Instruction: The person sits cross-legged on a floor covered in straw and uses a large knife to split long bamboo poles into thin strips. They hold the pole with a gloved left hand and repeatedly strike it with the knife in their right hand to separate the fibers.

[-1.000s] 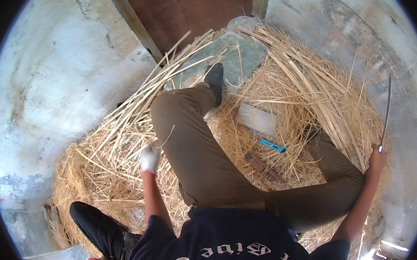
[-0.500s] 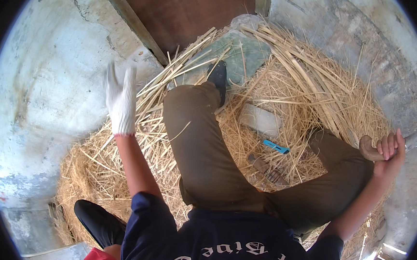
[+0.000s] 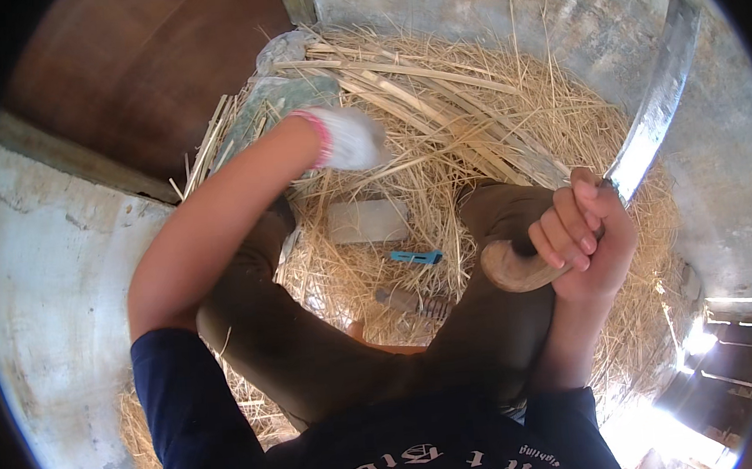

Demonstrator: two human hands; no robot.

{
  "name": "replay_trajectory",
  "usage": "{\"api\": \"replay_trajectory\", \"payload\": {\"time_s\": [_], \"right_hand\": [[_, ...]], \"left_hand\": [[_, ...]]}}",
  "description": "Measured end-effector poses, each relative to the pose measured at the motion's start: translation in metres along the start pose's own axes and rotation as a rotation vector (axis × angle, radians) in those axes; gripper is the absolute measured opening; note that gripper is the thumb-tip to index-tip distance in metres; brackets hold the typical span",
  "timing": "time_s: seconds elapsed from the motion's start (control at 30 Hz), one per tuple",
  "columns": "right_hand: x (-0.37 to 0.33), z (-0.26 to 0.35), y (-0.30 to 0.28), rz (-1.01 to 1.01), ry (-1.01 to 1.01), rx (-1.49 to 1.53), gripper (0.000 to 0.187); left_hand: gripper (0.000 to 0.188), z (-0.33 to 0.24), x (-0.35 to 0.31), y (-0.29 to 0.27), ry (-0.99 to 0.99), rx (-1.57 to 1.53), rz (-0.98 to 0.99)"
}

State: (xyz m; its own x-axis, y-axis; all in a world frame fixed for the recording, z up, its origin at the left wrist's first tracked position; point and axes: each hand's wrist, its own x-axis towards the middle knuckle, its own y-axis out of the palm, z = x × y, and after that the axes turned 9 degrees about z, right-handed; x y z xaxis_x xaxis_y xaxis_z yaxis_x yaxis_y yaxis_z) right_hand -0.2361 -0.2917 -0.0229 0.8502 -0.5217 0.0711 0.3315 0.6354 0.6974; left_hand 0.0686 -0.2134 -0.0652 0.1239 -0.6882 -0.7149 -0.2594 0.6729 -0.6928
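Note:
My bare right hand [image 3: 580, 229] is wrapped round the curved wooden handle of a machete [image 3: 658, 97], above my right knee. Its long shiny blade points up and away to the far right. In a white knitted glove with a pink cuff, my left hand [image 3: 347, 139] is over the far side of the pile, near the long split strips [image 3: 437, 112]. Motion smears it and its fingers are hidden, so I cannot tell whether it holds anything.
Between my legs lie a grey rectangular block [image 3: 366, 221], a blue box cutter [image 3: 416, 257] and a brown handled tool [image 3: 411, 302] half sunk in shavings. Pale shavings [image 3: 552, 126] cover the floor. A worn wall [image 3: 483, 26] and a brown panel [image 3: 147, 76] stand around.
My left hand, open with spread fingers before, has swung right over the strips. The right hand has come inward and raised the machete, whose blade now shows. The whole view has turned.

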Motion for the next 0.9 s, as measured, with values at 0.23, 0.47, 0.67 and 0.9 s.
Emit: {"api": "replay_trajectory", "payload": {"time_s": [0.23,0.47,0.67,0.9], "right_hand": [[-0.006,-0.006,-0.001,-0.079,0.003,0.039,0.028],[-0.016,0.002,-0.017,-0.017,0.036,0.132,0.022],[-0.016,0.008,-0.024,0.013,0.023,0.13,0.022],[-0.004,0.003,-0.024,0.116,0.145,0.155,0.019]], "left_hand": [[0.047,-0.026,0.226,0.034,0.13,0.128,-0.236],[0.058,-0.086,0.324,0.069,0.144,0.074,-0.679],[0.064,-0.084,0.306,0.067,0.187,-0.083,-0.611],[0.056,-0.086,0.284,0.067,0.12,-0.067,-0.526]]}}
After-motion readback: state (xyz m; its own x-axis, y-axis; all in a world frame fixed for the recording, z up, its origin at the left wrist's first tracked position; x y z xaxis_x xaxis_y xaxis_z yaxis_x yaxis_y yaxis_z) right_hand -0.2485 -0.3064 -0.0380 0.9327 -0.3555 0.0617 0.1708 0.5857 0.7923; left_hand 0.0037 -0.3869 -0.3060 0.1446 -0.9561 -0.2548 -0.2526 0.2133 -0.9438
